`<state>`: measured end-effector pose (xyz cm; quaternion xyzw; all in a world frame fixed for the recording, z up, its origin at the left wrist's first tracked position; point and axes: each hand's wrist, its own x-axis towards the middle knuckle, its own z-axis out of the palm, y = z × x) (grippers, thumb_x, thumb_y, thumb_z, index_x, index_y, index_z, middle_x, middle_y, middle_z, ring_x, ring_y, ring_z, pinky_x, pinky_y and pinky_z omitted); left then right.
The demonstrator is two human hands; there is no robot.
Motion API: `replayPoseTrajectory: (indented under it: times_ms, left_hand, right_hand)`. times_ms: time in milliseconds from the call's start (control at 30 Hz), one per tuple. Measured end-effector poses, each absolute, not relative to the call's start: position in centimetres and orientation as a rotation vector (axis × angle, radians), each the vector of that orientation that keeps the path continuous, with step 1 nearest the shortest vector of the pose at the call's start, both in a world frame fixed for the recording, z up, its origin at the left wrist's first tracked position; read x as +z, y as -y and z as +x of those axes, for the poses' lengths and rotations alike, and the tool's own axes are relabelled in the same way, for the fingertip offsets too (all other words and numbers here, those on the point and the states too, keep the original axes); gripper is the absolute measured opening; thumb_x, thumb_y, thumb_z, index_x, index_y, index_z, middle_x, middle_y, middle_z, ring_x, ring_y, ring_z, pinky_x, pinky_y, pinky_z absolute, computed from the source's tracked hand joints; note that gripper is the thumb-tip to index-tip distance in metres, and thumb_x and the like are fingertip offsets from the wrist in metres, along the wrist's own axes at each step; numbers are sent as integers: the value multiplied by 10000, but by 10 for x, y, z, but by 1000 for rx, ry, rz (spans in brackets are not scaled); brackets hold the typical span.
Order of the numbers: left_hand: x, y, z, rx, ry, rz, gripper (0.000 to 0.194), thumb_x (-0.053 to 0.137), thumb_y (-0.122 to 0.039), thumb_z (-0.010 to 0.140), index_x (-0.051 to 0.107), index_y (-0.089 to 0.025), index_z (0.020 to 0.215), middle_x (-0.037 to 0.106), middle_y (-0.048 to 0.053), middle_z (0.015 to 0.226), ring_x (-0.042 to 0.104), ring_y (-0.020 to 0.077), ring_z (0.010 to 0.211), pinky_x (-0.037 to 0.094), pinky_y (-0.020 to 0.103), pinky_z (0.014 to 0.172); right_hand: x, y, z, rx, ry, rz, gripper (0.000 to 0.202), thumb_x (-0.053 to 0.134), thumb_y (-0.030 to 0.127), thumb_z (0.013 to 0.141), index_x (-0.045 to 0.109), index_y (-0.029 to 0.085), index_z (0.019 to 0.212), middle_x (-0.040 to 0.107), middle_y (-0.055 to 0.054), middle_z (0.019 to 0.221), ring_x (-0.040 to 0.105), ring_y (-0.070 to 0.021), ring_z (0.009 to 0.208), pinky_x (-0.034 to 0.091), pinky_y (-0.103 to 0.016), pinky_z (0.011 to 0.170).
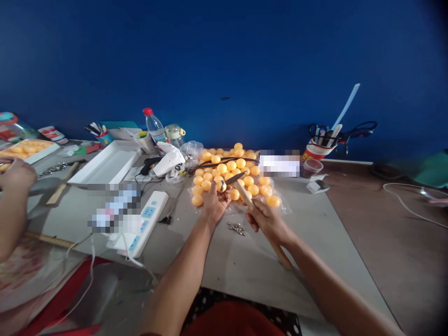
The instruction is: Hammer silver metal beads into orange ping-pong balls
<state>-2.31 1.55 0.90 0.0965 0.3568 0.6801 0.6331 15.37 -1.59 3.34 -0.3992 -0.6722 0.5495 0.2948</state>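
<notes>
My left hand (214, 204) is closed around an orange table tennis ball (221, 185) with dark marks on its side. My right hand (265, 218) grips the wooden handle of a hammer (245, 195). The hammer's dark, pointed head is up beside the held ball; whether they touch I cannot tell. Behind both hands, many plain orange balls (254, 189) lie on or in clear plastic. A small heap of shiny metal pieces (237, 228) sits on the grey tabletop between my forearms.
At left are a white power strip (149, 219), a white box tray (107, 163) and another hammer (63, 184). Another person's hand (17, 175) is at the far left. A bottle (154, 123) stands at the back; a cup of tools (318, 148) stands at right.
</notes>
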Motion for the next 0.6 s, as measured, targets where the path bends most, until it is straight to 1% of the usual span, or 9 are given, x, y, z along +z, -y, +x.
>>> replayPoseTrajectory:
  times_ms: [100,267,367,433,533,600]
  left_hand:
    - [10,-16,-24,1550,-810,181,390,681,-539,826,576,-169,891,606,26,677,517,91,513,402,211,496]
    - [9,-17,-25,1524,-808,167,389,571,-552,894,589,-164,910,624,57,706,498,97,520,385,216,497]
    - [6,-18,-27,1514,-770,164,347,587,-525,890,589,-178,893,602,35,699,462,89,503,382,212,494]
    - [5,-18,-29,1494,-702,172,294,616,-475,881,594,-182,877,594,30,699,469,95,515,397,219,503]
    - [5,-16,-32,1480,-614,186,169,637,-344,875,623,-179,911,622,42,743,528,113,574,434,233,548]
    - [7,-15,-32,1493,-590,173,162,636,-322,875,642,-179,950,643,46,781,558,121,608,453,245,581]
  right_hand:
    - [27,16,152,1482,1826,-1111,336,453,474,961,454,205,758,516,50,608,447,-75,443,377,-238,483]
    - [23,13,156,1529,1772,-1027,347,431,470,984,463,201,767,509,47,616,453,-80,479,384,-232,507]
    - [23,12,157,1541,1728,-1031,352,430,467,988,467,199,763,506,46,606,444,-79,473,376,-231,503]
    - [25,12,157,1537,1727,-1033,356,434,463,986,468,196,753,497,48,592,439,-77,465,369,-231,497]
    - [29,12,156,1524,1745,-1030,372,439,468,983,463,195,731,481,51,572,432,-74,457,359,-230,489]
    - [29,12,156,1517,1749,-1031,382,444,480,979,461,195,725,484,49,574,432,-73,458,359,-229,487]
